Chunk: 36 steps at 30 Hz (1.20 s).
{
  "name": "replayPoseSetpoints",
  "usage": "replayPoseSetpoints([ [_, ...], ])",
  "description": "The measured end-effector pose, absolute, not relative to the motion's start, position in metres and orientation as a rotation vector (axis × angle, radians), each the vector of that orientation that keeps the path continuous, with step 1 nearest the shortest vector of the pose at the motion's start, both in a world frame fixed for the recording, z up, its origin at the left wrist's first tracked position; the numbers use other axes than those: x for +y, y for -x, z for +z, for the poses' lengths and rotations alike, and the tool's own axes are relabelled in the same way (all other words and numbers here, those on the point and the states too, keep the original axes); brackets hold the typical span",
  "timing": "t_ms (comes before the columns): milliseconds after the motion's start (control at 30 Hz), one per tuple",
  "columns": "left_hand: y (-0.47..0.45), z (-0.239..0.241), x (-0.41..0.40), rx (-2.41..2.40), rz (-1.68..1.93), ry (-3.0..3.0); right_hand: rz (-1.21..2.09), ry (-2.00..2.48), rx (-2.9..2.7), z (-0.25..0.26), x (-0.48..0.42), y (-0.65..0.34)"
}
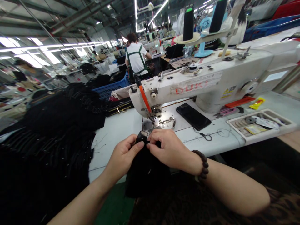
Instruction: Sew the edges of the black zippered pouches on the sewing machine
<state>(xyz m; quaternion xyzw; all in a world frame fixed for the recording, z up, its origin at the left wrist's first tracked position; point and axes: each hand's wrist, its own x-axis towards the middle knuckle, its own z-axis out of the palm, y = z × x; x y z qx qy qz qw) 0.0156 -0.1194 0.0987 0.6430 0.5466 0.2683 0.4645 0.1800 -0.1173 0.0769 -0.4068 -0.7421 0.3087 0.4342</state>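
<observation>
Both my hands hold a black garment (150, 170) at the front edge of a white sewing machine (182, 86). My left hand (125, 153) is closed, thumb and fingers pinching the cloth's upper edge. Close beside it, my right hand (167, 147), with a dark bead bracelet (203, 164) at the wrist, pinches the same edge. A small light patch, perhaps a label, shows between the hands. Just beyond the fingertips are the needle and presser foot (153, 121). The lower part of the garment hangs over the table edge towards me.
A large pile of black garments (63, 115) lies left. Right of the needle are a phone (193, 116), pink-handled snips (228, 111) and a tray (246, 137) of small parts. Black thread cones (188, 25) stand behind the machine. A person in a white shirt (137, 57) sits further off.
</observation>
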Motion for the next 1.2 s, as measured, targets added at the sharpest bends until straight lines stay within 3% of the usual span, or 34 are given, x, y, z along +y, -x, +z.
replayPoseSetpoints([
  [200,-0.017,0.096,-0.117,1.387,0.658,-1.637,0.839,1.088,-1.802,0.074,-0.115,-0.176],
  [600,0.000,0.095,-0.092,1.574,0.572,-1.859,1.281,1.113,-1.812,0.043,-0.093,-0.197],
  [867,0.004,0.096,-0.067,1.570,0.361,-2.094,1.224,1.280,-1.739,0.036,-0.082,-0.183],
  [1200,0.008,0.063,-0.014,1.272,0.313,-2.030,1.141,1.274,-1.785,0.016,-0.058,-0.181],
])
